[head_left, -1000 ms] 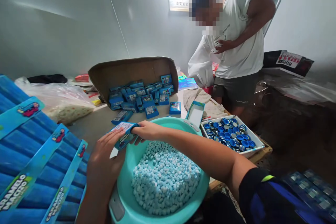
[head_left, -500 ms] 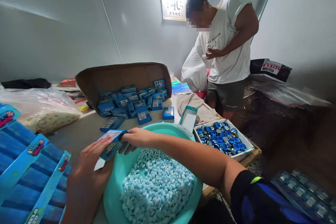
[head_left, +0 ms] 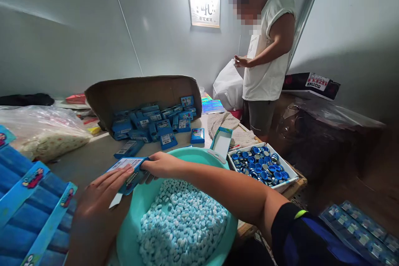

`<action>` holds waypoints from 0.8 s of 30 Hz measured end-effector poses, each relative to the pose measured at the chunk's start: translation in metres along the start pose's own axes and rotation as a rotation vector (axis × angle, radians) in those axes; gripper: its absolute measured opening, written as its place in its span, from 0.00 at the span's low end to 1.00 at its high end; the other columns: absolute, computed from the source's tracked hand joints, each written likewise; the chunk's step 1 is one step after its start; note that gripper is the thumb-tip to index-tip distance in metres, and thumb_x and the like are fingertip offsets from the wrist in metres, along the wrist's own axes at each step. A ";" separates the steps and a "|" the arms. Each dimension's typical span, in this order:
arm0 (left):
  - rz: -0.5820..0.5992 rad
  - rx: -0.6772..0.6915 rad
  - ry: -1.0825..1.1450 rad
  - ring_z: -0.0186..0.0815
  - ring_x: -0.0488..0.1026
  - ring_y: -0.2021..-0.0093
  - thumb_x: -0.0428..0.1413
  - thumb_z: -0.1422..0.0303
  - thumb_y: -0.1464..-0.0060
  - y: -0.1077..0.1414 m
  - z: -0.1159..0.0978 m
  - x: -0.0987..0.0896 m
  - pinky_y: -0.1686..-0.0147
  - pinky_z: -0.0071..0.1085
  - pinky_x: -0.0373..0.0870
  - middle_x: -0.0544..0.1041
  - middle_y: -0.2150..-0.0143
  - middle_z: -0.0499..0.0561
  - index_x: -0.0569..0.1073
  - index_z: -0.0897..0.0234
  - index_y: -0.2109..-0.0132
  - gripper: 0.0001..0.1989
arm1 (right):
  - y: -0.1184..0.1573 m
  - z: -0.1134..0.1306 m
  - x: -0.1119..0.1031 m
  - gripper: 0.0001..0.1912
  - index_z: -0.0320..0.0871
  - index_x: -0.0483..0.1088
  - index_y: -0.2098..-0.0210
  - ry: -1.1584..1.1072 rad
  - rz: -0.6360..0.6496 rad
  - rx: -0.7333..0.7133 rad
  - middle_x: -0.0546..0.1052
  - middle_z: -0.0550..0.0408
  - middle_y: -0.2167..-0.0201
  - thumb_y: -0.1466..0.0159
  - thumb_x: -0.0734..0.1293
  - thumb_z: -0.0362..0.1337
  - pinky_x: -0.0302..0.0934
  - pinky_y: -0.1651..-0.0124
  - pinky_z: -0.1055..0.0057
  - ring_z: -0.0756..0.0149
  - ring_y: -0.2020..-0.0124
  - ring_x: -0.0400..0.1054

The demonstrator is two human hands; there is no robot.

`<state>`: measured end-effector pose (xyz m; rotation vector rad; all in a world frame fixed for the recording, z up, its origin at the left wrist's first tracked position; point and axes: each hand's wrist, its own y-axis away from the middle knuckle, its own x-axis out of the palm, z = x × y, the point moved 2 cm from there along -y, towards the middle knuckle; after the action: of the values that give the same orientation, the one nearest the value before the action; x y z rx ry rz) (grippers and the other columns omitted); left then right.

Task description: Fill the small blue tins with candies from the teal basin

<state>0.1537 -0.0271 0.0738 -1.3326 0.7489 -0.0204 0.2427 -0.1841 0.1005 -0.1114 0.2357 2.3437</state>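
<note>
A small blue box (head_left: 132, 178) is held between my two hands over the left rim of a turquoise basin (head_left: 226, 232). My left hand (head_left: 101, 199) wraps round its left side, fingers lying across the top, and a white flap sticks out below. At the box's right end my right hand (head_left: 160, 166) is closed on it, with some fingertips hidden. Many pale blue and white tablets (head_left: 183, 220) fill the basin. Beyond it, a tipped cardboard box (head_left: 140, 87) holds several blue boxes (head_left: 163, 126), and a few more lie in front of its opening.
Right of the basin are an open green-edged carton (head_left: 222, 142) and a white tray (head_left: 288, 181) of blue caps. Blue display trays (head_left: 28, 199) stand at left, by a clear bag (head_left: 46, 133). A person (head_left: 268, 50) stands behind the table; small packs (head_left: 358, 230) lie lower right.
The view has shifted slightly. Both hands still hold the blue box, whose top now faces up more. The person at the back has straightened and turned to the side.
</note>
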 end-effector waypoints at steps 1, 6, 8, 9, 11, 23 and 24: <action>-0.019 0.030 -0.016 0.47 0.79 0.48 0.57 0.65 0.38 0.001 0.001 0.000 0.45 0.45 0.74 0.82 0.50 0.54 0.75 0.54 0.40 0.19 | -0.001 -0.001 0.001 0.18 0.41 0.69 0.77 0.001 -0.003 -0.011 0.74 0.61 0.81 0.30 0.62 0.33 0.59 0.75 0.80 0.74 0.80 0.67; -0.004 0.139 -0.053 0.47 0.79 0.50 0.56 0.66 0.38 0.001 0.003 0.002 0.47 0.46 0.75 0.82 0.50 0.55 0.70 0.54 0.35 0.24 | -0.008 -0.012 0.002 0.19 0.41 0.70 0.77 0.085 0.008 -0.053 0.74 0.59 0.81 0.30 0.59 0.33 0.64 0.70 0.79 0.72 0.77 0.69; 0.002 0.144 -0.049 0.47 0.79 0.49 0.56 0.66 0.38 0.000 0.001 0.001 0.47 0.46 0.75 0.82 0.50 0.54 0.69 0.52 0.34 0.26 | -0.009 -0.014 0.001 0.20 0.41 0.70 0.78 0.176 -0.017 -0.072 0.76 0.57 0.79 0.30 0.58 0.34 0.64 0.69 0.78 0.71 0.75 0.70; 0.007 0.134 -0.043 0.47 0.78 0.49 0.57 0.67 0.39 0.000 0.000 0.001 0.46 0.46 0.75 0.82 0.49 0.54 0.68 0.51 0.33 0.27 | -0.007 -0.013 -0.001 0.21 0.41 0.71 0.79 0.242 -0.040 -0.080 0.77 0.56 0.78 0.31 0.59 0.36 0.63 0.70 0.78 0.70 0.74 0.70; 0.024 0.114 -0.024 0.47 0.78 0.48 0.57 0.68 0.39 -0.002 -0.003 0.000 0.45 0.47 0.75 0.81 0.47 0.54 0.67 0.50 0.33 0.28 | -0.002 -0.009 -0.003 0.22 0.42 0.72 0.79 0.406 -0.093 -0.081 0.78 0.55 0.77 0.31 0.60 0.39 0.59 0.72 0.76 0.69 0.73 0.70; -0.002 0.078 -0.010 0.44 0.78 0.45 0.59 0.71 0.41 -0.002 -0.003 0.001 0.42 0.40 0.74 0.80 0.44 0.53 0.71 0.54 0.36 0.26 | 0.000 -0.002 -0.008 0.22 0.43 0.73 0.79 0.645 -0.120 -0.110 0.79 0.56 0.76 0.32 0.61 0.44 0.53 0.75 0.73 0.67 0.74 0.67; 0.004 0.079 -0.013 0.44 0.78 0.45 0.58 0.71 0.40 -0.001 -0.003 0.001 0.42 0.40 0.74 0.80 0.44 0.53 0.70 0.54 0.35 0.27 | -0.002 -0.003 -0.008 0.21 0.43 0.73 0.78 0.613 -0.110 -0.108 0.79 0.56 0.75 0.32 0.61 0.44 0.53 0.75 0.73 0.67 0.74 0.68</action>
<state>0.1538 -0.0305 0.0743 -1.2549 0.7329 -0.0375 0.2496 -0.1894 0.0985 -0.8764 0.3871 2.1532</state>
